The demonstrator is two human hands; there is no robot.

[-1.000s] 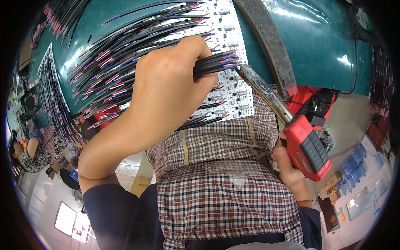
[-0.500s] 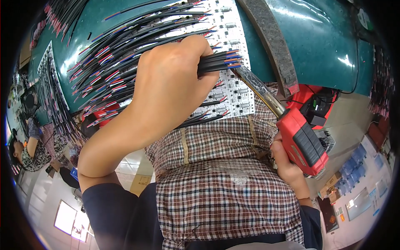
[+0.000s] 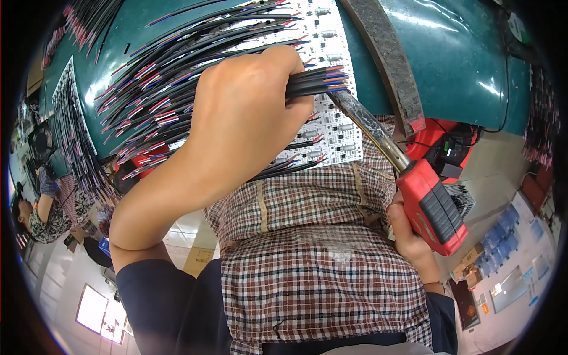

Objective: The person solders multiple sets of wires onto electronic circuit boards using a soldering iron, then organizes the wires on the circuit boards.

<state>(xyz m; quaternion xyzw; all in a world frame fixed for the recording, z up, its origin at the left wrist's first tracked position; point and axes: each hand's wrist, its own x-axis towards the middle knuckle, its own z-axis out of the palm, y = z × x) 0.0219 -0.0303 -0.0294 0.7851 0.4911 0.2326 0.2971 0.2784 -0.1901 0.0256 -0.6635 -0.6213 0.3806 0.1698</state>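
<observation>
My left hand [image 3: 245, 109] reaches over the bench, fingers wrapped round a bundle of black cables [image 3: 303, 84]. Blue and brown wire ends stick out of the bundle toward the right. Closed around a soldering iron [image 3: 435, 207] with a red and black handle, my right hand [image 3: 407, 231] is low at the right, its fingers partly hidden. The iron's dark tip lies just at the bundle's lower wire ends; I cannot tell if they touch. Beneath the left hand is a white sheet of circuit boards [image 3: 338, 71], with many black cables [image 3: 160, 89] along its left part.
A dark curved bar [image 3: 384, 59] lies on the green bench [image 3: 455, 71], right of the boards. A red container [image 3: 455, 139] with a black device sits past the bar's near end. More cable bundles [image 3: 83, 130] lie at the left, where another person [image 3: 44, 207] sits.
My left hand and the cable bundle have shifted slightly right and up. The soldering iron's handle has moved a little to the right and down.
</observation>
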